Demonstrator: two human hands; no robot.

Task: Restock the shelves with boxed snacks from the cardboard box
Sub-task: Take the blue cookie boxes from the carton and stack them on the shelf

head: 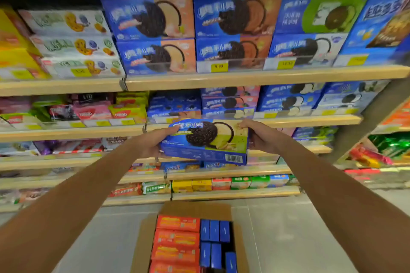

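I hold a blue cookie box (pixel 206 142) with a dark sandwich cookie and a yellow-green panel in front of the shelves, at mid height. My left hand (pixel 153 144) grips its left end, thumb on the front face. My right hand (pixel 258 137) grips its right end, fingers curled over the top corner. On the floor below stands the open cardboard box (pixel 168 208), holding orange boxes (pixel 177 238) on the left and upright blue boxes (pixel 214 241) on the right.
Wooden shelves (pixel 244 77) rise in several tiers. Blue cookie boxes (pixel 233 33) fill the upper right rows, white and yellow packs (pixel 73 44) the left. Mixed snack packs fill the lower tiers. A second rack (pixel 388 153) stands at the right. Grey floor (pixel 299 239) surrounds the carton.
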